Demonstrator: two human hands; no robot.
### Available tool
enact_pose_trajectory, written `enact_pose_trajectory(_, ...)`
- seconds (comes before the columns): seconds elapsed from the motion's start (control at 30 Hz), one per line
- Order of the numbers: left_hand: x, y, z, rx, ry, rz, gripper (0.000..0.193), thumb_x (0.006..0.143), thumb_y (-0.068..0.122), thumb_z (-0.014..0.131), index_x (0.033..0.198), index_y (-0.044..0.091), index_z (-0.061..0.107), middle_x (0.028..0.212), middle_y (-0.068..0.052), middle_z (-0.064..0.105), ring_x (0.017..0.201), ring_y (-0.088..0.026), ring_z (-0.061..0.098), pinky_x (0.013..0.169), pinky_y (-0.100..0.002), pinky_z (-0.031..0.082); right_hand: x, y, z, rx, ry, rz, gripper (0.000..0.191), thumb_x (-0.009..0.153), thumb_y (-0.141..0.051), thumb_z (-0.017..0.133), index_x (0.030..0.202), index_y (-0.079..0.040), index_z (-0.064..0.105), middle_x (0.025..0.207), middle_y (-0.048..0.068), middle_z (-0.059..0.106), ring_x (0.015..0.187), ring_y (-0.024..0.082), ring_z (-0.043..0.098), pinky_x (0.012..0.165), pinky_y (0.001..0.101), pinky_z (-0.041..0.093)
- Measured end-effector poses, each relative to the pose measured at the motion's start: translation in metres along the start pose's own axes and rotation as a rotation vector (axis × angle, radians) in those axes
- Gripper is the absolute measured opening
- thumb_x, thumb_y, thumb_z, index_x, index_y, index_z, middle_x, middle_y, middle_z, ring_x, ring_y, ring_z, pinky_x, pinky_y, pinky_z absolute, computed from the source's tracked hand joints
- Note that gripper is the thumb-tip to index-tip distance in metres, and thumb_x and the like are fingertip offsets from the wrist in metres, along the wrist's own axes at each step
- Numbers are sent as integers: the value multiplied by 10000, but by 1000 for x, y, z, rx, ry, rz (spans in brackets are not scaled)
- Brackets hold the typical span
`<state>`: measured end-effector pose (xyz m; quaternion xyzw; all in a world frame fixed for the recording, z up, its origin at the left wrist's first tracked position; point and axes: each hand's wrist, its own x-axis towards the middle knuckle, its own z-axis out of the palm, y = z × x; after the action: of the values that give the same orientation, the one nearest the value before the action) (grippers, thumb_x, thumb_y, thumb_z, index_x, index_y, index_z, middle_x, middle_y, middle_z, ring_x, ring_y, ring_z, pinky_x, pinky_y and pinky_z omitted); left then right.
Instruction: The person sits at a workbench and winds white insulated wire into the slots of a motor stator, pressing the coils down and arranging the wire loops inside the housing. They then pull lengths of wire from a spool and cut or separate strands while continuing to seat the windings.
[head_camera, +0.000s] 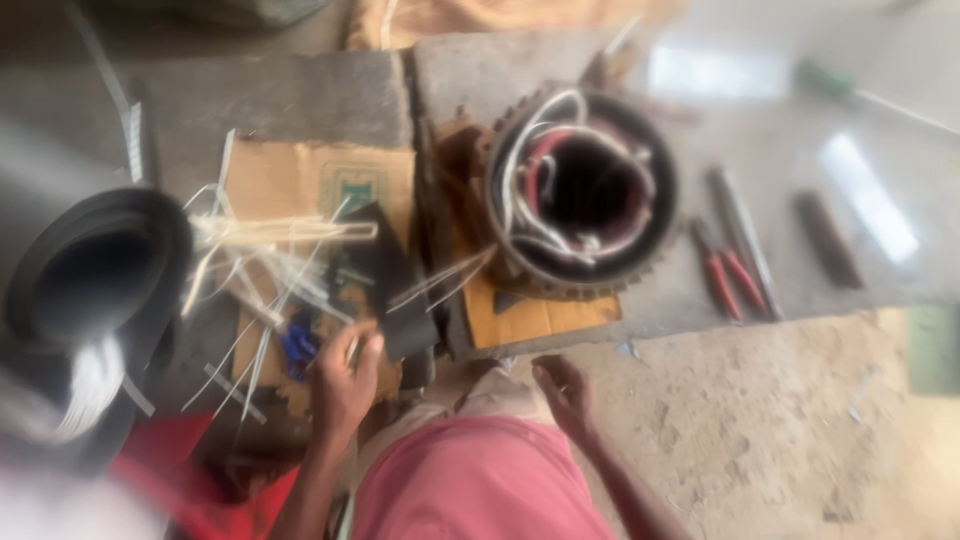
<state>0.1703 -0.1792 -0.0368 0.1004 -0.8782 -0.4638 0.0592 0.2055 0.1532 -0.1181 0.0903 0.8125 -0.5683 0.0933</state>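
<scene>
Sandy concrete floor (760, 430) spreads under the whole blurred scene. On it the left hand (345, 375) curls around a thin pale strip (352, 350), just beside a small blue object (297, 345) on flattened cardboard (290, 185). Loose pale strips (270, 240) lie scattered above it. Apart, the right hand (565, 392) rests open and holds nothing, below a round motor stator (580, 195) with wire windings. Red-handled pliers (725, 275) lie further right.
</scene>
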Motion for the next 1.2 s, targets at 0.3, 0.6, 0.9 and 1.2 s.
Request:
enact_pose_trajectory(0.3,6,-35,-4,-551,-119,-505,223,1035,149,593,1195,32,697,1004,-97,703,785,-158,597,675,-306,504,48,-74,-13,-516,-159,-849,53,973,-141,714,942,-99,725,885,52,734,764,157,687,640,324,559)
enact_pose_trajectory(0.6,65,-51,-21,-140,-393,-292,210,1031,162,522,1195,55,597,1062,-146,724,940,-266,744,816,-437,663,72,-175,84,-754,28,-993,243,941,-157,716,1179,-126,678,1170,104,709,1144,274,605,930,470,432)
enact_pose_trajectory(0.9,87,-41,18,-71,-714,140,194,966,276,690,1065,124,760,930,-68,794,766,-176,769,684,-330,635,107,-166,101,-841,-181,-1119,278,920,-202,827,1174,-217,713,1061,16,712,985,167,635,893,416,468)
enact_pose_trajectory(1.2,75,-34,12,-175,-538,310,259,1051,290,588,1134,101,744,961,-102,782,759,-189,771,511,-258,620,129,-165,68,-967,-166,-1242,192,967,-191,810,1115,-218,690,851,-25,583,752,101,512,663,282,417)
